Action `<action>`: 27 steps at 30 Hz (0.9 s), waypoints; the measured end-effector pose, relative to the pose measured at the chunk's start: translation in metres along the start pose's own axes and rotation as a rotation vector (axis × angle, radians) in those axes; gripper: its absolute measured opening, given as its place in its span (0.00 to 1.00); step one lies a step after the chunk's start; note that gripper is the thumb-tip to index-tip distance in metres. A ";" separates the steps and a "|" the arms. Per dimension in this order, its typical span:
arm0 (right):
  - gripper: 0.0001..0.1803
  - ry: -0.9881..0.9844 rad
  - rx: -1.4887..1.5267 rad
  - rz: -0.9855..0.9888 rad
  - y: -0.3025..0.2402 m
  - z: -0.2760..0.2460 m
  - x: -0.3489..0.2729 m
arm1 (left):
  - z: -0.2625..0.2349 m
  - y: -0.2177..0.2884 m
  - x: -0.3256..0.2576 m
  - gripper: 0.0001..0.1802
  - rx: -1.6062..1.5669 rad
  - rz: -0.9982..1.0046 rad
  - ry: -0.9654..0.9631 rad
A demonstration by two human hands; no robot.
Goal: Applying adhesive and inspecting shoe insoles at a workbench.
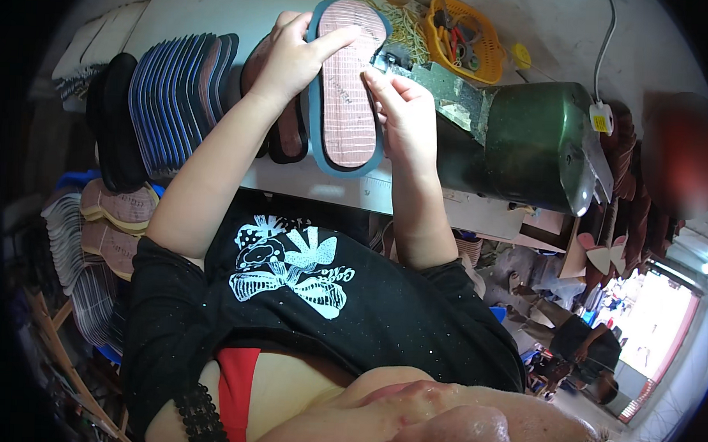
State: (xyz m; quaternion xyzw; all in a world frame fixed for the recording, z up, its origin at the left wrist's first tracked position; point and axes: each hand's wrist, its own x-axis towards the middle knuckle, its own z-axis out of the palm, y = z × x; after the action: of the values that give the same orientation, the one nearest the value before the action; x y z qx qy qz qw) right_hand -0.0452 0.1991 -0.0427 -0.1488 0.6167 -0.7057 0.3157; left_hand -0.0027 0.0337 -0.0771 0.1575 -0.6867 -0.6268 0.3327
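Observation:
My left hand [288, 56] grips a shoe sole [348, 104] by its upper left edge, thumb lying across the top face. The sole has a brown, lined insole face and a wider blue-grey rim. At its right edge my right hand [407, 112] pinches the rim between thumb and fingertips, beside a small metal machine part [384, 61]. Another dark-edged brown sole [289, 137] stands behind my left wrist, partly hidden by it. Left of it a row of blue-and-black soles [175, 98] stands on edge on the white table [293, 180].
A green machine housing [534, 145] stands to the right. Behind it are a yellow basket [484, 62] of tools and a heap of yellowish cord [399, 32]. More soles [115, 244] are stacked at lower left. Another person [587, 350] is far off at lower right.

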 end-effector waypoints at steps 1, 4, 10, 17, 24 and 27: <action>0.10 0.004 0.014 -0.006 0.001 0.000 0.000 | 0.000 -0.010 0.004 0.18 0.010 0.006 -0.011; 0.08 -0.008 0.035 -0.057 0.008 -0.006 -0.003 | 0.005 -0.018 0.013 0.20 0.153 0.067 -0.003; 0.13 -0.078 0.230 0.116 0.010 -0.019 -0.029 | 0.019 -0.018 0.017 0.27 0.271 -0.034 0.037; 0.16 -0.076 0.380 0.216 0.011 0.012 -0.037 | 0.014 -0.031 0.042 0.29 0.077 -0.119 -0.028; 0.15 0.033 0.472 0.135 0.015 0.029 -0.010 | 0.003 0.019 0.083 0.47 0.737 0.062 -0.301; 0.15 0.045 0.480 0.106 0.018 0.028 -0.002 | 0.002 0.068 0.100 0.40 0.964 0.309 -1.024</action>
State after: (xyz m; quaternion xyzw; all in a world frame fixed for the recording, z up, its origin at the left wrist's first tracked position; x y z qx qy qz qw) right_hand -0.0223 0.1776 -0.0541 -0.0215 0.4450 -0.8175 0.3648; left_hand -0.0625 -0.0169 0.0148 -0.1259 -0.9712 -0.1951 -0.0529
